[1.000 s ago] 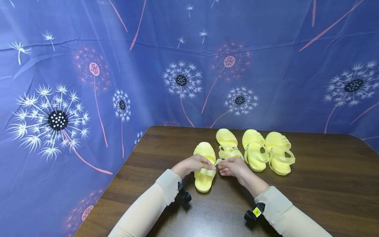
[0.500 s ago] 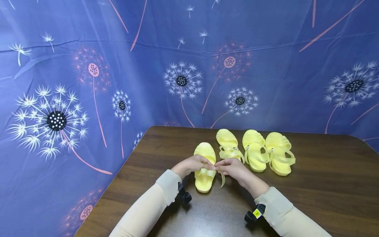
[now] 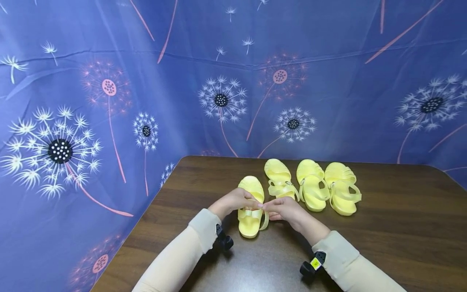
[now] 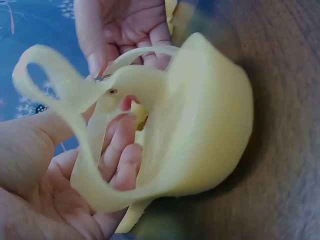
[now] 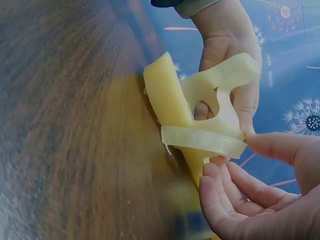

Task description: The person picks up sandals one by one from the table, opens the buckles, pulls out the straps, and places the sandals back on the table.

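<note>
A yellow jelly sandal (image 3: 251, 184) lies on the table, toe pointing away. My left hand (image 3: 237, 201) reaches over it and pinches its upper strap (image 4: 140, 80) near a small metal rivet (image 4: 112, 91), the fingers curled inside the sandal's opening. From the right, my right hand (image 3: 286, 209) pinches the narrow ankle strap (image 5: 200, 141), which bows out along the sandal's side. Both thumb tips meet at the strap's end, as the right wrist view shows. The fingers partly hide the fastening.
Right of the hands stand three more yellow sandals in a row: the nearest sandal (image 3: 278, 172), a middle sandal (image 3: 314, 194) and a far right sandal (image 3: 343, 196). A dark wooden table (image 3: 401, 227) carries them. Behind hangs a blue dandelion-print cloth (image 3: 328, 81).
The narrow strap first lay toward the back in my right fingers, then hung down apart from the sandal. Now it curves against the sandal's right side. The left hand stays nearly in place.
</note>
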{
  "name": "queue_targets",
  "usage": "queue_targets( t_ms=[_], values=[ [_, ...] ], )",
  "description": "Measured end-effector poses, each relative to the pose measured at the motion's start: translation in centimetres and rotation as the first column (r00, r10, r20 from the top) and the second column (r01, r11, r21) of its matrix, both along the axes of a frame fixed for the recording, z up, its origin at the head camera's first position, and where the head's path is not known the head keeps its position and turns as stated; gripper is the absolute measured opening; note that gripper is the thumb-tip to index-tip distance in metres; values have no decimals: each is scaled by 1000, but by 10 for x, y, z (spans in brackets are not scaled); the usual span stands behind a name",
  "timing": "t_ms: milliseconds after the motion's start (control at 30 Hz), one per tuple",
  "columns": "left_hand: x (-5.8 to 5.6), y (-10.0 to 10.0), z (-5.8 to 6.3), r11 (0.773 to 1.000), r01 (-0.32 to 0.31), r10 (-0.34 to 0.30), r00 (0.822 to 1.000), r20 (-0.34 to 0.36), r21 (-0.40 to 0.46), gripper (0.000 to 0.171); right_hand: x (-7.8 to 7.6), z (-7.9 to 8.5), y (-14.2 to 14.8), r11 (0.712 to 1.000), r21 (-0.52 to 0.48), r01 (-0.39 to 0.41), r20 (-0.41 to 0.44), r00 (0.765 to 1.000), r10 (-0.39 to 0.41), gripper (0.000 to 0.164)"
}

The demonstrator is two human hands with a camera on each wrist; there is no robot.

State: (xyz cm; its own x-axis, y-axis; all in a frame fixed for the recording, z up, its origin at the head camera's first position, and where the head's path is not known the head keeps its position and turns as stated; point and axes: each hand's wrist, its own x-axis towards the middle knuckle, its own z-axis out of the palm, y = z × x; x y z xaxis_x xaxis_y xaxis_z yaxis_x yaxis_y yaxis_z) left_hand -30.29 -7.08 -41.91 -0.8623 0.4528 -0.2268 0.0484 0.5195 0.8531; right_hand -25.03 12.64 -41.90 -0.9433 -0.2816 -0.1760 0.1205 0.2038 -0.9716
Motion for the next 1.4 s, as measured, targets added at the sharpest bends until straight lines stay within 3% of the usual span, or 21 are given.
queue_targets(
  t_ms=[233,400,633,767,967,1400],
  values=[
    [-2,-5,9,997,82,-82,995,-50,2,20,1,-1,-11,996,-19,85,-9,996,-86,40],
    [-6,-8,18,993,95,-103,987,-122,-65,18,1,0,-20,988,17,157,-24,987,-156,34],
    [-7,-6,29,981,106,-131,980,-152,-160,15,1,0,-27,975,63,215,-49,976,-212,28],
    [-7,-4,30,977,102,-130,981,-142,-187,15,0,0,-28,965,99,243,-48,970,-239,26],
    [-8,-2,27,985,82,-96,992,-87,-151,15,5,-1,-30,949,129,287,-43,958,-284,24],
    [-11,-9,25,990,50,-57,997,-46,-131,15,8,-5,-31,938,66,341,-29,940,-340,22]
  ],
)
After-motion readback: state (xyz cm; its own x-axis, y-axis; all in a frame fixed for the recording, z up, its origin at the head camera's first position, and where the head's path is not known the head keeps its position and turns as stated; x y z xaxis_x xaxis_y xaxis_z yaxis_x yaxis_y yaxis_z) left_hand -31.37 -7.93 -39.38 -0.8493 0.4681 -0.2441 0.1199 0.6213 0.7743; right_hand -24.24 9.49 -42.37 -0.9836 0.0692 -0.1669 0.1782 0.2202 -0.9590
